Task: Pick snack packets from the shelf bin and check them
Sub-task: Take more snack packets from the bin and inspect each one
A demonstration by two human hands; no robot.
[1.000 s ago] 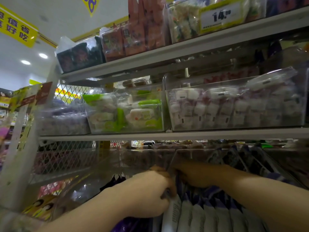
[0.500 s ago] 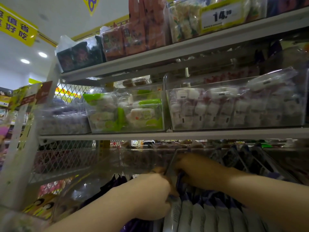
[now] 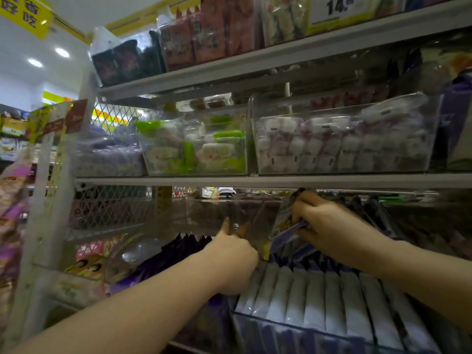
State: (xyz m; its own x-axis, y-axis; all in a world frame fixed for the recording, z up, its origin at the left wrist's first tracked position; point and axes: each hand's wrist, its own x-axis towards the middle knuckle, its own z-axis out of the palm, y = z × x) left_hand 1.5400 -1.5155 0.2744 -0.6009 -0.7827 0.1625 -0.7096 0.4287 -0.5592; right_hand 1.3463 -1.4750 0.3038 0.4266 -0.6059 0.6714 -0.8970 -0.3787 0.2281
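A clear shelf bin (image 3: 258, 328) at the lower right holds a row of white and purple snack packets (image 3: 316, 297) standing on edge. My right hand (image 3: 332, 226) grips one purple snack packet (image 3: 286, 226) and holds it raised above the row, tilted, its top near the shelf edge. My left hand (image 3: 235, 254) rests at the bin's left wall with its thumb up and fingers curled over the wall's edge; what the fingers hold is hidden behind the hand.
Above, a grey shelf (image 3: 281, 181) carries clear bins of green-white sweets (image 3: 196, 149) and pale wrapped sweets (image 3: 339, 141). A neighbouring bin (image 3: 143, 254) with dark purple packets sits to the left. A white mesh end panel (image 3: 109, 213) closes the shelf's left side.
My right hand has lifted a purple packet up out of the row. My left hand has stayed at the bin's left wall. The view has come closer to the shelf.
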